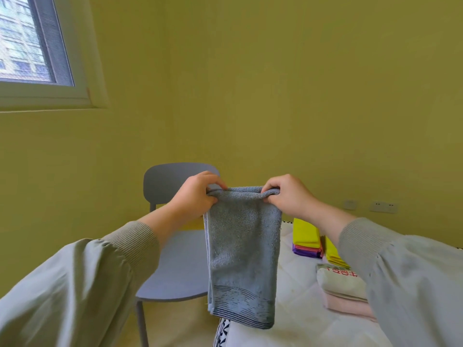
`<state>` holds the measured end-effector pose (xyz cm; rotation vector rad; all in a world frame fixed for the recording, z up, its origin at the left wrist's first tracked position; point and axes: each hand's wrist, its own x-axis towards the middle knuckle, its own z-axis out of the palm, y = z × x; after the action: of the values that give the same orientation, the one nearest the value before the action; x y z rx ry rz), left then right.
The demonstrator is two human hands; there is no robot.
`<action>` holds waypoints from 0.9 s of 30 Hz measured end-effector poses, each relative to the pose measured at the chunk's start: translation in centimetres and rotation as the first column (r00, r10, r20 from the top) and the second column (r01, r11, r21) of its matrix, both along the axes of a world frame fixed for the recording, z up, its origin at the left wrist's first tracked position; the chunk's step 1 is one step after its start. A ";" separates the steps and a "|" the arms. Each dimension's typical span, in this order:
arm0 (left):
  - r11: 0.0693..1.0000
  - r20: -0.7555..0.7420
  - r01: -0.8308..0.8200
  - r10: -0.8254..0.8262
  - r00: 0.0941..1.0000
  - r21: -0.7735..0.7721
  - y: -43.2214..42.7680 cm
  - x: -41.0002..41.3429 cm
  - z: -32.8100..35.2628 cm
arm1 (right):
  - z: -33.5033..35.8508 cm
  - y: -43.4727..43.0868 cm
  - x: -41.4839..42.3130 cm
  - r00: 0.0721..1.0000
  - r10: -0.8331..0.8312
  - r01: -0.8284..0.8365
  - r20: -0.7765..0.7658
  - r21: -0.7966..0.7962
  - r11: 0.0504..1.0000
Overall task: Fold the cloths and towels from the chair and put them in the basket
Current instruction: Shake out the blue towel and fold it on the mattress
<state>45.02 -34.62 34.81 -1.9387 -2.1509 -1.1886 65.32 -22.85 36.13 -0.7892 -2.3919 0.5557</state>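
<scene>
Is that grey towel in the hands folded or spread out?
Folded: the towel hangs doubled between the left hand and right hand, with a rounded fold on top and layered edges at its left side.

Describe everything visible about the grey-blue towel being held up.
The grey-blue towel is terry cloth, folded into a narrow doubled strip hanging straight down in the air. Darker stripes and wavy lines cross its bottom end. The left hand and right hand pinch its top corners. It hangs between the grey chair and the white bed.
</scene>
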 end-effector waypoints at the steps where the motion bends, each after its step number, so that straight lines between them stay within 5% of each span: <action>1: 1.000 -0.030 0.005 -0.006 1.000 -0.013 0.0 -0.2 0.0 | 0.0 0.0 -0.2 1.000 -0.003 0.003 -0.003 -0.006 1.000; 6: 0.999 -0.132 0.002 -0.008 0.991 -0.045 -0.1 -0.4 0.0 | 0.3 -0.1 -1.1 1.000 -0.025 0.026 -0.018 0.003 1.000; 16: 0.920 -0.289 -0.134 0.024 0.957 -0.369 -1.0 -2.3 0.5 | 0.7 -0.8 -2.7 0.987 0.005 -0.027 0.163 0.133 0.991; 27: 0.950 -0.254 -0.134 0.061 0.965 -0.281 -2.0 -3.7 1.2 | 1.2 -0.4 -3.1 0.835 0.014 -0.109 0.550 0.140 0.984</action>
<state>41.31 -36.62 36.05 -1.9281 -2.3647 -0.6020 62.27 -23.27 37.37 -0.8890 -2.9505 0.1508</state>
